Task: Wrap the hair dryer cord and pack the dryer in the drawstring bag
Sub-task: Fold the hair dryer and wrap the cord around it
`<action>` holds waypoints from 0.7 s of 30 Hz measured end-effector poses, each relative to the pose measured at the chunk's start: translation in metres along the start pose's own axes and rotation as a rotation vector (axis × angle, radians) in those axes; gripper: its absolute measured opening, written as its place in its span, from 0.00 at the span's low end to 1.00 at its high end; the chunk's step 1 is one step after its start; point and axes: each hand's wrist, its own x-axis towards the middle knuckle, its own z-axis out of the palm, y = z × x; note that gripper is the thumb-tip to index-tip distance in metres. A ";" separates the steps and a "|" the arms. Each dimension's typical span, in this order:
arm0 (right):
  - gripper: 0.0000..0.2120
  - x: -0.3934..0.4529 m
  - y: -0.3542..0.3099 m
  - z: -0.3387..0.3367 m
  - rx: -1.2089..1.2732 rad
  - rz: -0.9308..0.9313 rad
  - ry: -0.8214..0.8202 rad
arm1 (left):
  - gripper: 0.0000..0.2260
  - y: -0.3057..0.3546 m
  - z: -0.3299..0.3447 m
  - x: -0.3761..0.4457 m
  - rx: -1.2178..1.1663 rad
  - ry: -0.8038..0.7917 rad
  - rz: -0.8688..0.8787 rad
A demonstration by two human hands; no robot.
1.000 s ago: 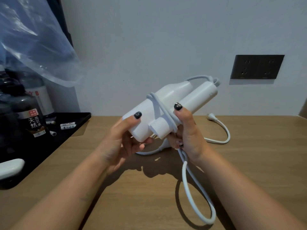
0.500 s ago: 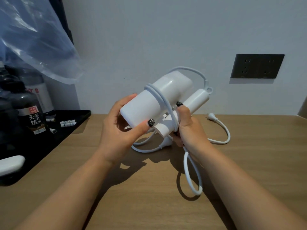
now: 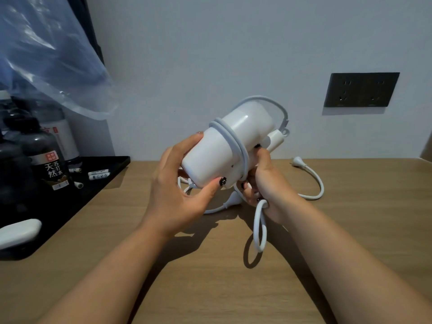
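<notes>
Two bare hands are seen, the left hand and the right hand. One white plastic hair dryer, one white rubber cord, one black tray and one dark wall socket plate are counted. At least three dark bottles are made out.

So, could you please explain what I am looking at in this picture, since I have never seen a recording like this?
There is no machine here: a person wears a camera on the head, looking forward and down at their own two bare hands. The left hand grips the barrel of a white hair dryer, held above a wooden table. The right hand holds the dryer near its handle and pinches the white cord, which already loops twice around the barrel. The plug lies on the table by the wall. At left, a black tray carries bottles.
</notes>
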 end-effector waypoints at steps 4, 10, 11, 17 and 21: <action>0.37 0.001 -0.001 -0.004 0.119 0.113 -0.074 | 0.35 -0.004 -0.002 0.001 0.097 -0.001 0.037; 0.51 0.001 0.000 -0.007 0.058 0.111 -0.186 | 0.36 -0.012 -0.005 0.002 0.234 -0.040 0.101; 0.53 0.001 -0.001 -0.009 0.054 0.106 -0.209 | 0.35 -0.013 -0.004 0.002 0.254 -0.038 0.122; 0.49 -0.003 -0.002 -0.012 0.140 0.056 -0.390 | 0.34 -0.012 -0.005 0.003 0.348 -0.069 0.239; 0.50 -0.004 -0.003 -0.008 0.247 -0.030 -0.391 | 0.37 -0.013 -0.002 0.004 0.430 -0.085 0.348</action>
